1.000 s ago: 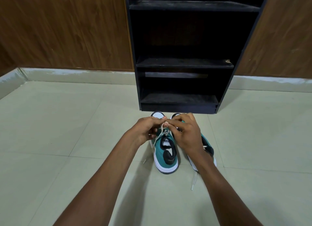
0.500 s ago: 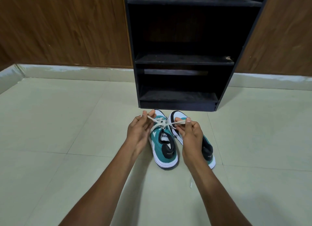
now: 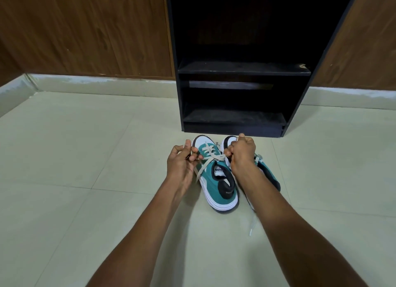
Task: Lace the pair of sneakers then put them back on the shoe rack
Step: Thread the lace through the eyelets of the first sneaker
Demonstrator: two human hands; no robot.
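Two teal, white and black sneakers stand side by side on the floor, toes toward the rack. The left sneaker [image 3: 216,179] has a cream lace [image 3: 211,154] crossed over its tongue. My left hand [image 3: 182,160] pinches one lace end at the shoe's left side. My right hand [image 3: 242,152] grips the other end, pulled to the right. The right sneaker [image 3: 267,175] is mostly hidden under my right wrist. Its loose lace [image 3: 252,222] trails on the tiles behind it.
A black shoe rack [image 3: 244,69] with bare shelves stands right beyond the sneakers, against a brown wood-panelled wall [image 3: 85,29]. Pale floor tiles [image 3: 85,158] spread to both sides, bounded by a light skirting.
My hands, first together over the left sneaker's tongue, have drawn apart sideways, pulling the lace ends out taut. The view has tipped down slightly.
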